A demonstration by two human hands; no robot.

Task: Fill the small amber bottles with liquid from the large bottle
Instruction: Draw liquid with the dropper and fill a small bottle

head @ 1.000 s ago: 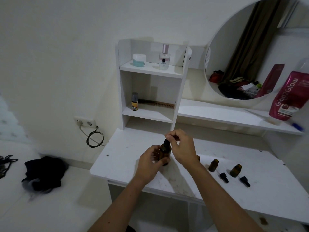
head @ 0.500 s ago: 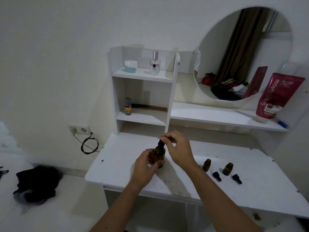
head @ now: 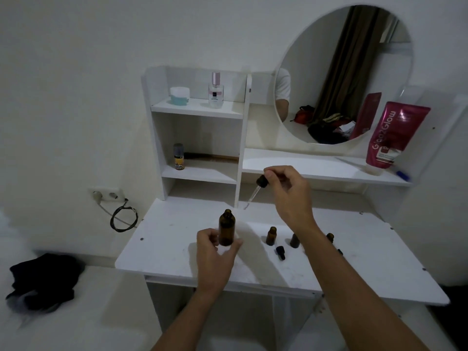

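large amber bottle 1 | small amber bottles 3 | droppers 3

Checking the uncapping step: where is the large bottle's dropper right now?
In the head view, the dropper is pinched in the right hand, lifted clear up and right of the open large amber bottle held by the left hand.

Left hand low and forward, palm turned inward, fingers and thumb curled into a loose wrap, thumb on the right side; forearm runs up from bottom centre. Right hand raised higher and further out than the left, wrist bent down, thumb and index fingertips pinched together at its upper left, other fingers folded loosely. Right forearm crosses diagonally from bottom right. Both arms bare.
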